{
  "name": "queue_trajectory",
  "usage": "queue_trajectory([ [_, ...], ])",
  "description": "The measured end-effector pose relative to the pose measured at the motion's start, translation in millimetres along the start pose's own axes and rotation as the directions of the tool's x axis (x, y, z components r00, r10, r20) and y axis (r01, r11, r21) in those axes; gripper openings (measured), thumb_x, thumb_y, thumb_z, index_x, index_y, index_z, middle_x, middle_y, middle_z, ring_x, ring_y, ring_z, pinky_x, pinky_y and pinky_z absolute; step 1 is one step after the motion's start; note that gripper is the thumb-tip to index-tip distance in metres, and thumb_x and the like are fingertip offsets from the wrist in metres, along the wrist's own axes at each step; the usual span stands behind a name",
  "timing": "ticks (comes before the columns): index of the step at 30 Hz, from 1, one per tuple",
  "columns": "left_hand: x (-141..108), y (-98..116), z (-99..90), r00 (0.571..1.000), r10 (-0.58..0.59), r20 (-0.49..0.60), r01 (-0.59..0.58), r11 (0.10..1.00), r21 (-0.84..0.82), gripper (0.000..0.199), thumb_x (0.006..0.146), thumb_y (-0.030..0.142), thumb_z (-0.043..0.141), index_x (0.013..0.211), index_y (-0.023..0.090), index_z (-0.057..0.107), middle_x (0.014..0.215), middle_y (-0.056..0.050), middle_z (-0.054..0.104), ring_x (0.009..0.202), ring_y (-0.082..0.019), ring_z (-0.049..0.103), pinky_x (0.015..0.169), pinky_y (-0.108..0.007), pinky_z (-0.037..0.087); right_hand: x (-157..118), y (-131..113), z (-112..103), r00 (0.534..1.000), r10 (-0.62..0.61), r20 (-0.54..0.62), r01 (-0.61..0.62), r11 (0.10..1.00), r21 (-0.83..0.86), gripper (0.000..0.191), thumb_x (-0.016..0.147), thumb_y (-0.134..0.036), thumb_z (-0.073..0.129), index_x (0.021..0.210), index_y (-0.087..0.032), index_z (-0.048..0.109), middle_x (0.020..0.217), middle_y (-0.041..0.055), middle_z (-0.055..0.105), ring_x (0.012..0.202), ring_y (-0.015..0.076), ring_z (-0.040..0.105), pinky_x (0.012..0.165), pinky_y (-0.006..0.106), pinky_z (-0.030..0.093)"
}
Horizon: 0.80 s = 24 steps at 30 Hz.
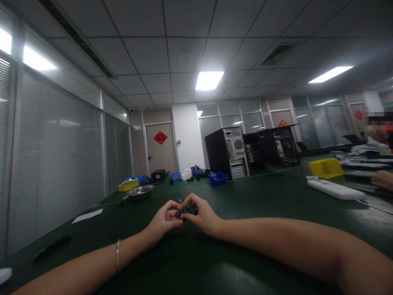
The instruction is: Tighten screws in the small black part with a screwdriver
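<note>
My left hand [168, 217] and my right hand [199, 211] meet just above the green tabletop, fingertips close together. Between them is a small dark green piece [190, 209], partly covered by the fingers, so its kind cannot be made out. A thin, shiny metal shaft [181, 202] sticks out by the right fingertips and points up and left. Both hands are closed, thumbs against fingers. A bracelet [117, 256] circles the left wrist.
Metal bowl [140, 191], yellow basket [128, 185] and white paper [87, 216] lie left. Ahead stand a blue basket [218, 178] and black computer cases [229, 153]. Rightward are a white power strip [334, 189], a yellow bin [326, 168] and another person's hand [382, 179].
</note>
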<state>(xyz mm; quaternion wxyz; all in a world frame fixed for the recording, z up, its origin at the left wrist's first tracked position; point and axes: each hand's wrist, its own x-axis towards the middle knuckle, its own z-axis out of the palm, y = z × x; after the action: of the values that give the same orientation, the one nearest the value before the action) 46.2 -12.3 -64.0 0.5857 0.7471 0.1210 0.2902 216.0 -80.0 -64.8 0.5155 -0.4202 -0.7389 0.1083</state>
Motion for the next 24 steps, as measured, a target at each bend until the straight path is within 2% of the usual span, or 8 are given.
queue_trajectory([
  [4, -0.4, 1.7, 1.3, 0.999, -0.043, -0.011, 0.042, 0.992, -0.121, 0.030, 0.078, 0.031, 0.059, 0.099, 0.016, 0.044, 0.091, -0.010, 0.064, 0.084, -0.023, 0.064, 0.079, -0.040, 0.045, 0.6, 2.3, 1.3, 1.000, -0.016, -0.010, 0.017, 0.999, 0.042, 0.026, 0.071, -0.024, 0.065, 0.092, -0.019, 0.050, 0.087, 0.0003, 0.060, 0.078, 0.0156, 0.055, 0.067, 0.026, 0.042],
  [8, 0.6, 1.0, 2.3, 0.998, -0.056, -0.028, 0.054, 0.996, -0.070, 0.031, 0.076, 0.032, 0.061, 0.097, 0.016, 0.045, 0.085, -0.007, 0.064, 0.079, -0.020, 0.064, 0.073, -0.035, 0.046, 0.5, 3.5, 1.8, 0.999, -0.031, -0.004, 0.031, 0.999, -0.024, 0.027, 0.070, -0.025, 0.067, 0.092, -0.019, 0.051, 0.085, -0.0005, 0.060, 0.075, 0.0150, 0.053, 0.065, 0.025, 0.040],
  [12, 1.0, 0.6, 3.2, 0.999, -0.041, -0.030, 0.040, 0.997, -0.059, 0.032, 0.075, 0.032, 0.062, 0.098, 0.018, 0.045, 0.085, -0.006, 0.064, 0.078, -0.019, 0.063, 0.073, -0.034, 0.046, 0.0, 1.6, 1.0, 0.998, -0.064, -0.010, 0.063, 0.995, -0.077, 0.027, 0.070, -0.024, 0.067, 0.092, -0.019, 0.053, 0.086, -0.0006, 0.059, 0.074, 0.0147, 0.050, 0.064, 0.025, 0.039],
  [19, 3.1, 1.0, 0.6, 0.994, -0.024, -0.104, 0.024, 1.000, -0.005, 0.039, 0.074, 0.035, 0.062, 0.105, 0.014, 0.054, 0.090, -0.009, 0.063, 0.081, -0.019, 0.060, 0.075, -0.032, 0.044, 0.1, -0.6, -1.0, 0.999, -0.041, -0.009, 0.041, 0.999, -0.035, 0.028, 0.072, -0.026, 0.065, 0.096, -0.020, 0.051, 0.092, 0.0008, 0.060, 0.078, 0.0162, 0.054, 0.069, 0.027, 0.042],
  [22, 10.2, -0.6, -16.0, 0.973, -0.003, -0.231, 0.006, 1.000, 0.013, 0.036, 0.073, 0.035, 0.060, 0.102, 0.013, 0.059, 0.087, -0.008, 0.063, 0.077, -0.017, 0.058, 0.072, -0.029, 0.044, 0.6, -0.6, -2.9, 0.999, -0.033, -0.031, 0.032, 0.999, -0.028, 0.028, 0.074, -0.028, 0.063, 0.098, -0.020, 0.051, 0.099, 0.0015, 0.060, 0.085, 0.0173, 0.055, 0.076, 0.030, 0.042],
  [24, 18.0, -2.5, -39.5, 0.923, 0.038, -0.383, -0.021, 0.999, 0.050, 0.034, 0.072, 0.035, 0.060, 0.097, 0.012, 0.062, 0.080, -0.006, 0.062, 0.070, -0.015, 0.057, 0.066, -0.027, 0.044, 0.4, -0.8, -4.4, 0.999, -0.018, -0.035, 0.017, 0.999, -0.040, 0.027, 0.075, -0.030, 0.063, 0.097, -0.021, 0.051, 0.100, 0.0014, 0.059, 0.089, 0.0179, 0.055, 0.080, 0.032, 0.041],
])
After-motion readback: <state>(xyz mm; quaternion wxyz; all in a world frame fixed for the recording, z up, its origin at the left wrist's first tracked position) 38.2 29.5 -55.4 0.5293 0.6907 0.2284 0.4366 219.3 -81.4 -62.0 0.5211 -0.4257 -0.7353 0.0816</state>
